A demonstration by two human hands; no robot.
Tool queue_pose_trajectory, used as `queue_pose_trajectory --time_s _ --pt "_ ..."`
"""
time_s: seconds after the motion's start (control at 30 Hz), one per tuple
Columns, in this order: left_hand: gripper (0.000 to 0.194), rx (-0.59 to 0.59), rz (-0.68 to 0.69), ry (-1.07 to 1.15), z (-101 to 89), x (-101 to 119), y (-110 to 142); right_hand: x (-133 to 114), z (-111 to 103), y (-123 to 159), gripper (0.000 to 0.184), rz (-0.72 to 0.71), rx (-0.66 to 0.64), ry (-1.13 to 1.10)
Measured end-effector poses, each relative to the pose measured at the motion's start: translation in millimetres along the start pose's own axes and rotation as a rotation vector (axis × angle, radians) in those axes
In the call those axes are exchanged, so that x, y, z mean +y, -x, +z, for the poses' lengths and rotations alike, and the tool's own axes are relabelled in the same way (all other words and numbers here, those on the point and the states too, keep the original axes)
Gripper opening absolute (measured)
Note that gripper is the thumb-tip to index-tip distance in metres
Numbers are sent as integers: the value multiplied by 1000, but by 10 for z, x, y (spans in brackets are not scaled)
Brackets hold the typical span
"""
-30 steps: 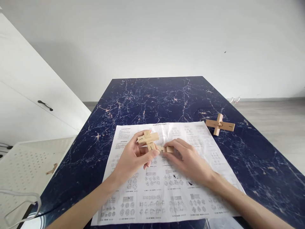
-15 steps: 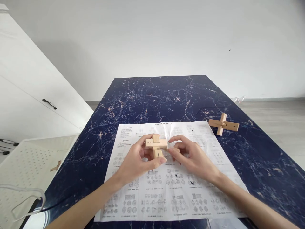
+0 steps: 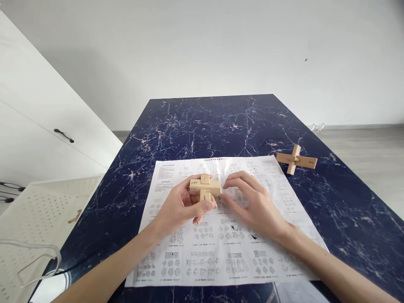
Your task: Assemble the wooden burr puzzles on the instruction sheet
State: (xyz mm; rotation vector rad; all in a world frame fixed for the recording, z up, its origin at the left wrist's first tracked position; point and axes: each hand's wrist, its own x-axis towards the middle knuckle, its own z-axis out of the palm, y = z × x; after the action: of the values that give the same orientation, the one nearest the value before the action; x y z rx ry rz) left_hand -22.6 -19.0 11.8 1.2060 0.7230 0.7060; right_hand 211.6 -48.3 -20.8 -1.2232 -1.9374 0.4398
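My left hand (image 3: 181,208) is closed round a small wooden puzzle (image 3: 204,187) of crossed blocks, held just above a printed instruction sheet (image 3: 227,248) on the dark blue marbled table (image 3: 202,122). One block face bears the mark "3". My right hand (image 3: 252,202) is at the puzzle's right side, thumb and fingers bent with their tips against the wood. Whether it holds a separate piece is hidden by the fingers.
A second wooden cross puzzle (image 3: 296,159) lies on the table at the right, past the sheet. A white perforated tray (image 3: 38,210) with a small wooden piece (image 3: 74,217) sits to the left, beside a white cabinet (image 3: 47,122).
The separate wooden piece in my right hand has gone in against the puzzle and no longer shows apart. The puzzle has turned a little in my left hand.
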Motion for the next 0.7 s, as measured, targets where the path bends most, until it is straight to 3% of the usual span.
queue_pose_trajectory --time_s 0.13,0.3,0.7 --pt "58 -30 -37 11 19 -15 -11 -28 -30 1 19 -10 -31 -141" --pt "50 -113 -75 24 44 -72 -15 -81 -43 6 10 -36 -45 -114" --pt "44 -124 -50 -32 64 -85 9 -149 -86 30 10 10 -93 -207"
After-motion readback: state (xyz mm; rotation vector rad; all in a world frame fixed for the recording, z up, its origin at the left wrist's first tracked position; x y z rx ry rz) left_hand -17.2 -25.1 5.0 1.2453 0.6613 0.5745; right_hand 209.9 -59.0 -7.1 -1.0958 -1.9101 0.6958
